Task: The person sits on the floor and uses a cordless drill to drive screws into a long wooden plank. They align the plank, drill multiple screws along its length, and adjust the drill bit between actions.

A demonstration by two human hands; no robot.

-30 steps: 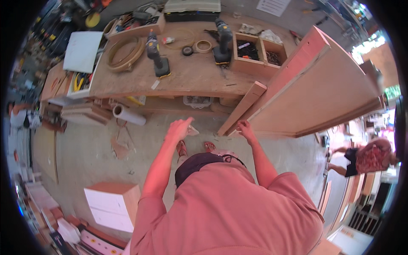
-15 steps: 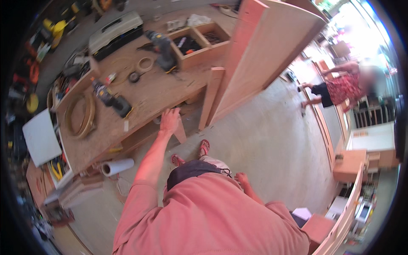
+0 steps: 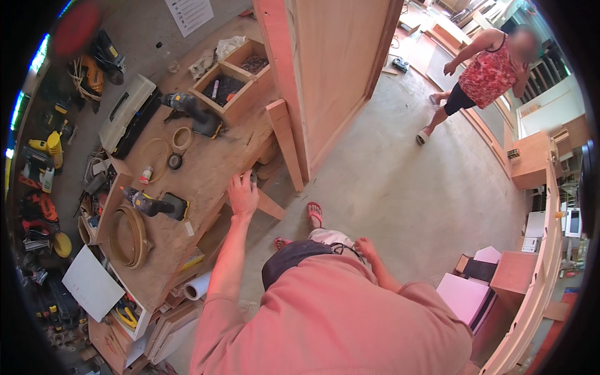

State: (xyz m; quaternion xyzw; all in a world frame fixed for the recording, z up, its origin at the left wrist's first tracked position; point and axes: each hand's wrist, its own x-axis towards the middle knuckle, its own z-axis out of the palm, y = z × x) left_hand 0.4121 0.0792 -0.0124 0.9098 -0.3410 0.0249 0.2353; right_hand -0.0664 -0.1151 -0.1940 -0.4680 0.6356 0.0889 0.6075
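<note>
My left hand (image 3: 242, 195) lies on the front edge of the wooden workbench (image 3: 215, 164), its fingers stretched out over the edge and holding nothing. Below that hand, a wooden board (image 3: 270, 206) juts out from the bench. Closest to it on the benchtop are a dark cordless drill (image 3: 156, 204), a black tape roll (image 3: 175, 161) and a tan tape roll (image 3: 182, 138). My right hand (image 3: 366, 248) hangs beside my waist, fingers curled in, with nothing visible in it.
A tall wooden panel (image 3: 337, 75) stands at the bench's right end, a short plank (image 3: 286, 144) leaning by it. Another drill (image 3: 194, 114), a divided wooden box (image 3: 234, 78) and a toolbox (image 3: 128, 115) sit further back. A person (image 3: 481, 78) walks at the far right.
My view has swung right and my body has moved along the bench. The left hand still rests on the bench edge. The other person is now seen more upright, one hand raised to the head.
</note>
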